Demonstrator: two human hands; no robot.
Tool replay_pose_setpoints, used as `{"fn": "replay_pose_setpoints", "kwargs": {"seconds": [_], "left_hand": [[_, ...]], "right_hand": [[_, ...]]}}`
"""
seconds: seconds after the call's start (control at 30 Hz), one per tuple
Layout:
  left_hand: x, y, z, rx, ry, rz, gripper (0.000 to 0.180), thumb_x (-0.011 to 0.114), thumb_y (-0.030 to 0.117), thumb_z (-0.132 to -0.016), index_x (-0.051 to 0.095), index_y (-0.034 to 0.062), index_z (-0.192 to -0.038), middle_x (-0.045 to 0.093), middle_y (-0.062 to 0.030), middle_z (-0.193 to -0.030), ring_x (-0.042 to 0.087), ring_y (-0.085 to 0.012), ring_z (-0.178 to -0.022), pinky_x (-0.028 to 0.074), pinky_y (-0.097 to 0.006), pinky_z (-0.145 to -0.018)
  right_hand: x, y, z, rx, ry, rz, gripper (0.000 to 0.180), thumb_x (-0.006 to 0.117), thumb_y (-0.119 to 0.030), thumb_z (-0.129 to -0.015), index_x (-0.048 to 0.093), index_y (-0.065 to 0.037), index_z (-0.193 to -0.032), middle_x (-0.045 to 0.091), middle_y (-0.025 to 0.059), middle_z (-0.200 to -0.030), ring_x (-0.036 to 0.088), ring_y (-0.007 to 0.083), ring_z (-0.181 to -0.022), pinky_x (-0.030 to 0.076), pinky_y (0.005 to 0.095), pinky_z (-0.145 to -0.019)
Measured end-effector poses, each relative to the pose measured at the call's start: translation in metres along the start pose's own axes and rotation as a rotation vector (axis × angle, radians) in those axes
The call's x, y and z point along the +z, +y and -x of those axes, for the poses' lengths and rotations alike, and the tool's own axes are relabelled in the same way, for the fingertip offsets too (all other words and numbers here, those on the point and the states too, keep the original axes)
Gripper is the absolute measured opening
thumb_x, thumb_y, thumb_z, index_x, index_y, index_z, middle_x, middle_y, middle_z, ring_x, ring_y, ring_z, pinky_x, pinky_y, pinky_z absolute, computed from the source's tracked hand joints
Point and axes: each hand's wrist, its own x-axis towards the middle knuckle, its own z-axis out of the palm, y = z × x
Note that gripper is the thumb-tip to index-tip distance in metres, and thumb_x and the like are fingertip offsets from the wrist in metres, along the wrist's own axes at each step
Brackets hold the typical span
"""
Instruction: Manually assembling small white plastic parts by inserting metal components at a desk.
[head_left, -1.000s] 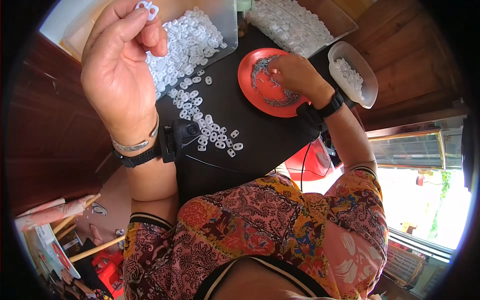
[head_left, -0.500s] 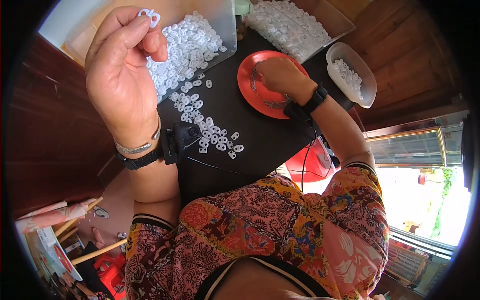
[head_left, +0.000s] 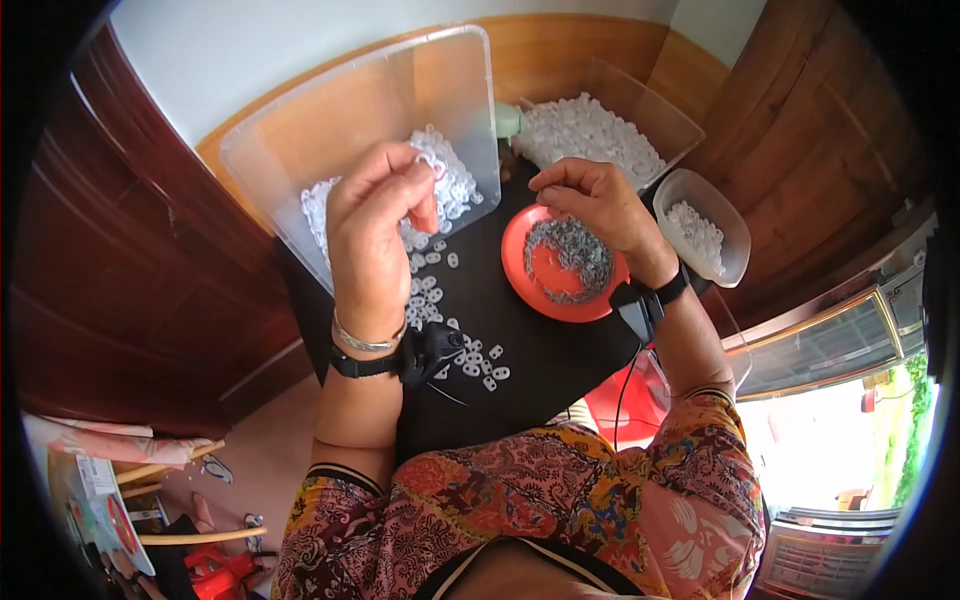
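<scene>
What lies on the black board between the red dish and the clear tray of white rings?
In the head view, loose white rings are scattered on the black board between the red dish and the clear tray.

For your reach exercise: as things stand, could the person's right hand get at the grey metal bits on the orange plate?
Probably yes: the right hand hovers just above the orange plate, and nothing covers the grey metal bits.

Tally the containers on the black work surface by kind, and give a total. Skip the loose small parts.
Large clear plastic bins: 2
Small clear oval tub: 1
Red round dish: 1
Total: 4
</scene>
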Motion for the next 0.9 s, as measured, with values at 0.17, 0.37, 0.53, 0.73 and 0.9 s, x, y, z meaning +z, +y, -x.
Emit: {"fn": "replay_pose_setpoints", "kwargs": {"seconds": [0.17,0.37,0.53,0.73,0.9], "left_hand": [[0.004,-0.006,-0.002,0.014,-0.020,-0.032,0.014,0.054,0.011,-0.087,0.054,0.0026,-0.076,0.048,0.0010,-0.060,0.044,-0.0064,-0.054,0.035,-0.021,-0.052],[0.010,-0.010,0.002,0.095,-0.035,-0.228,0.019,0.054,0.015,-0.091,0.049,0.0034,-0.076,0.042,0.0035,-0.063,0.035,-0.0039,-0.056,0.030,-0.021,-0.050],[0.013,-0.010,0.003,0.153,-0.013,-0.282,0.018,0.054,0.012,-0.091,0.049,0.0020,-0.078,0.041,0.0034,-0.064,0.033,-0.0045,-0.060,0.029,-0.022,-0.051],[0.019,-0.007,0.008,0.192,-0.018,-0.340,0.018,0.054,0.012,-0.091,0.049,0.0010,-0.079,0.043,0.0014,-0.063,0.035,-0.0054,-0.059,0.031,-0.022,-0.051],[0.017,-0.010,0.007,0.225,-0.003,-0.372,0.017,0.054,0.011,-0.091,0.049,0.0006,-0.079,0.044,0.0003,-0.062,0.036,-0.0062,-0.058,0.032,-0.023,-0.050]], "right_hand": [[0.010,-0.042,0.000,-0.074,0.005,-0.450,0.013,0.060,-0.012,-0.090,0.062,-0.001,-0.096,0.065,0.0034,-0.083,0.060,0.0088,-0.073,0.049,0.0222,-0.069],[0.026,-0.068,-0.008,-0.201,0.032,-0.483,0.015,0.060,-0.020,-0.091,0.061,-0.004,-0.090,0.062,0.0016,-0.078,0.055,0.0073,-0.068,0.046,0.0205,-0.063],[0.032,-0.074,-0.012,-0.265,0.049,-0.459,0.016,0.061,-0.019,-0.091,0.062,-0.003,-0.089,0.063,0.0014,-0.076,0.055,0.0063,-0.067,0.046,0.0208,-0.060],[0.039,-0.075,-0.015,-0.319,0.005,-0.502,0.019,0.062,-0.020,-0.090,0.063,-0.001,-0.088,0.061,0.0004,-0.074,0.054,0.0063,-0.067,0.046,0.0212,-0.061],[0.043,-0.076,-0.016,-0.324,0.000,-0.503,0.018,0.062,-0.018,-0.090,0.063,0.000,-0.088,0.059,-0.0004,-0.073,0.053,0.0063,-0.067,0.046,0.0214,-0.062]]}}
